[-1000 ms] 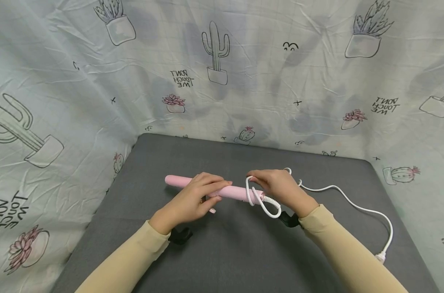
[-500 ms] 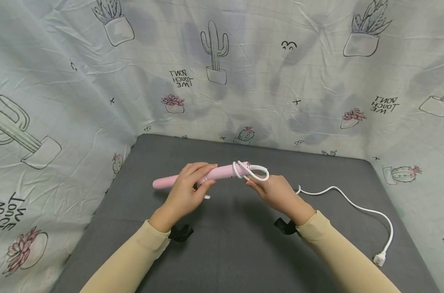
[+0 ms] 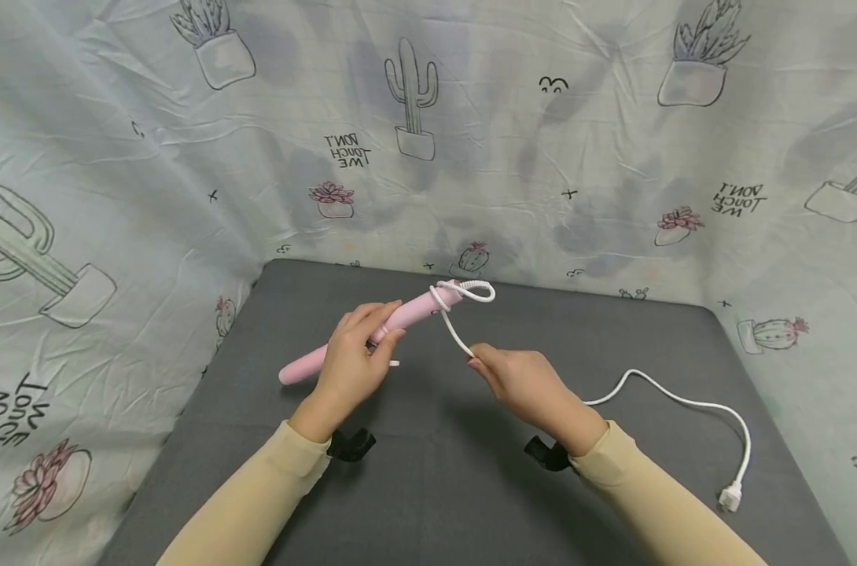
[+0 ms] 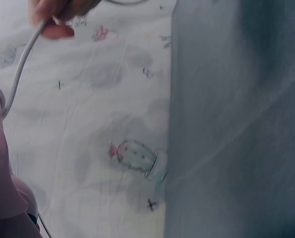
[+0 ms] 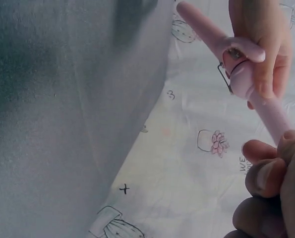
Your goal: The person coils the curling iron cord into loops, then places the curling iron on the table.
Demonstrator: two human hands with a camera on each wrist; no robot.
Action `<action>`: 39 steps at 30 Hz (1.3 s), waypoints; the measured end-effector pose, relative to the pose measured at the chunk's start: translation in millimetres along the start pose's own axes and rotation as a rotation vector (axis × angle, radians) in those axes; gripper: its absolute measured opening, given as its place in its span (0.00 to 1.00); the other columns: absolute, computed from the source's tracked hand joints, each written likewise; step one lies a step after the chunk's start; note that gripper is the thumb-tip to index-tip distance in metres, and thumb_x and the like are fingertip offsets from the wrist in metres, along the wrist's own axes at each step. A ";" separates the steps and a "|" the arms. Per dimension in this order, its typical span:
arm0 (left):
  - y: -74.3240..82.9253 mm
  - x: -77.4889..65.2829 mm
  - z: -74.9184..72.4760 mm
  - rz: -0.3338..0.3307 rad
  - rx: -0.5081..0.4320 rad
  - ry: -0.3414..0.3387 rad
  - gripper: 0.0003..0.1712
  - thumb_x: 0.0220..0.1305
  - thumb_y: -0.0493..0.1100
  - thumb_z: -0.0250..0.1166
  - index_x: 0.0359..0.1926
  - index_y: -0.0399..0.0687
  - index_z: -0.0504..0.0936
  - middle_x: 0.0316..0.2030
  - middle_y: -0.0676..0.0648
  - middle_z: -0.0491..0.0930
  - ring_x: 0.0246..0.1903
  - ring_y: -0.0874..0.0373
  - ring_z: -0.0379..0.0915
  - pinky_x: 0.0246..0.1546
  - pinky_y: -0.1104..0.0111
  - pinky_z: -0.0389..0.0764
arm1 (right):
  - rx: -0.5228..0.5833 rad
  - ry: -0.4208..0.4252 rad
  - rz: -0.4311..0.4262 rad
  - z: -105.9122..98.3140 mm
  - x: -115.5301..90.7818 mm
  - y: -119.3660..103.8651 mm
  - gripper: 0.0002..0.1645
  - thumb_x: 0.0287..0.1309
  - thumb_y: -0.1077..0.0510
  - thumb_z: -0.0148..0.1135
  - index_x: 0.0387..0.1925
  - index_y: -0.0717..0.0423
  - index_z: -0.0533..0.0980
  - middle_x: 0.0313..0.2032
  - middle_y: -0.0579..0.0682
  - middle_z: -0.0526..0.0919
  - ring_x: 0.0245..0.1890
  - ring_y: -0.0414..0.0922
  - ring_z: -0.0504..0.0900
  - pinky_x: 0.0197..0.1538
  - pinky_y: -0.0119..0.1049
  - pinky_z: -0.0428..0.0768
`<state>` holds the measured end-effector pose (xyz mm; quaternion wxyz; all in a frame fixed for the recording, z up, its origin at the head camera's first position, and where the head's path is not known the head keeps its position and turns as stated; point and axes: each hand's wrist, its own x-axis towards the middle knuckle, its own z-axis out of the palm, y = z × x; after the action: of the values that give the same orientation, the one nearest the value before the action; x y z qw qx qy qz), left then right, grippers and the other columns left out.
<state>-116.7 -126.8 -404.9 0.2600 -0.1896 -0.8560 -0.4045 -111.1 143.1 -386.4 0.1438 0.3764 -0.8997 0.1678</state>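
A pink curling iron (image 3: pixel 412 311) is held above the table by my left hand (image 3: pixel 351 354), whose thumb and fingers wrap its middle. Its rounded barrel end points to the lower left, and its handle end tilts up to the right. The white cord (image 3: pixel 456 334) loops round the handle near that end. My right hand (image 3: pixel 531 383) pinches the cord a short way below the handle, and the stretch between is nearly straight. In the right wrist view, the iron's clamp lever (image 5: pixel 250 49) sticks out beside the left hand (image 5: pixel 264 44).
The rest of the cord trails over the grey table (image 3: pixel 428 487) to a white plug (image 3: pixel 730 497) at the right. A cactus-print cloth (image 3: pixel 499 157) hangs behind the table and along both sides. Black straps (image 3: pixel 351 446) circle the wrists.
The curling iron's handle end has swung up and away, and its barrel end has dropped left. The right hand has moved from beside the handle down the cord, drawing it away from the handle.
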 end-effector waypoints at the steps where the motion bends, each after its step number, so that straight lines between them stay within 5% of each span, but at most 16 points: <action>1: -1.4 1.3 -1.4 -0.007 0.013 0.014 0.23 0.62 0.44 0.68 0.59 0.51 0.80 0.49 0.50 0.78 0.38 0.55 0.69 0.35 0.63 0.66 | -0.002 0.000 0.002 -0.7 -0.7 -0.7 0.04 0.65 0.55 0.60 0.39 0.50 0.75 0.19 0.35 0.67 0.17 0.36 0.65 0.23 0.35 0.70; 5: -8.1 5.8 -6.4 -0.039 0.067 0.057 0.23 0.62 0.44 0.68 0.59 0.51 0.80 0.48 0.49 0.79 0.37 0.52 0.69 0.36 0.61 0.66 | 0.009 0.009 0.003 -5.3 -2.5 -2.2 0.04 0.65 0.56 0.60 0.41 0.50 0.77 0.20 0.35 0.68 0.18 0.35 0.66 0.24 0.35 0.71; 10: -14.5 5.3 -6.8 -0.060 0.137 0.020 0.23 0.61 0.43 0.68 0.58 0.49 0.80 0.47 0.48 0.79 0.37 0.50 0.70 0.40 0.58 0.67 | -0.003 0.057 -0.011 -9.8 -6.6 -2.8 0.02 0.64 0.56 0.61 0.36 0.50 0.78 0.20 0.35 0.67 0.18 0.34 0.66 0.23 0.34 0.70; 17: -16.0 3.2 -3.2 -0.072 0.182 -0.025 0.23 0.62 0.44 0.67 0.59 0.48 0.79 0.47 0.47 0.79 0.36 0.49 0.70 0.40 0.56 0.69 | 0.033 0.070 -0.163 -9.6 -8.6 -11.5 0.04 0.65 0.56 0.59 0.35 0.52 0.77 0.21 0.37 0.70 0.20 0.34 0.66 0.25 0.31 0.71; 25: -8.4 -0.2 -2.5 -0.070 0.356 -0.207 0.24 0.65 0.45 0.65 0.61 0.50 0.78 0.49 0.47 0.77 0.43 0.42 0.71 0.44 0.50 0.70 | -0.007 0.154 -0.314 -23.7 0.2 -18.8 0.16 0.73 0.53 0.48 0.33 0.54 0.77 0.19 0.39 0.67 0.17 0.34 0.62 0.21 0.28 0.64; 30: -1.8 -6.3 0.6 0.006 0.455 -0.334 0.23 0.65 0.47 0.65 0.61 0.52 0.78 0.49 0.48 0.77 0.43 0.43 0.72 0.42 0.51 0.71 | -0.048 0.199 -0.355 -38.4 8.0 -17.9 0.09 0.66 0.54 0.59 0.31 0.53 0.77 0.19 0.40 0.62 0.16 0.35 0.55 0.20 0.27 0.57; 34: 1.9 -12.1 3.1 0.098 0.462 -0.401 0.22 0.64 0.46 0.66 0.59 0.53 0.79 0.48 0.48 0.78 0.42 0.45 0.73 0.40 0.53 0.71 | -0.044 0.213 -0.347 -49.2 13.6 -13.3 0.07 0.54 0.55 0.71 0.30 0.51 0.79 0.19 0.41 0.62 0.16 0.36 0.54 0.20 0.28 0.57; 39: 1.9 -19.8 6.2 0.174 0.443 -0.458 0.23 0.63 0.46 0.68 0.59 0.55 0.79 0.48 0.51 0.78 0.42 0.47 0.73 0.44 0.53 0.72 | -0.012 0.245 -0.348 -57.6 19.8 -4.8 0.09 0.48 0.54 0.74 0.29 0.50 0.81 0.19 0.39 0.65 0.15 0.34 0.57 0.19 0.27 0.59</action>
<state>-101.8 -123.0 -419.0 0.1292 -0.2870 -0.9400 -0.1313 -113.3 151.2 -325.9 0.2812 0.5022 -0.7978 0.1795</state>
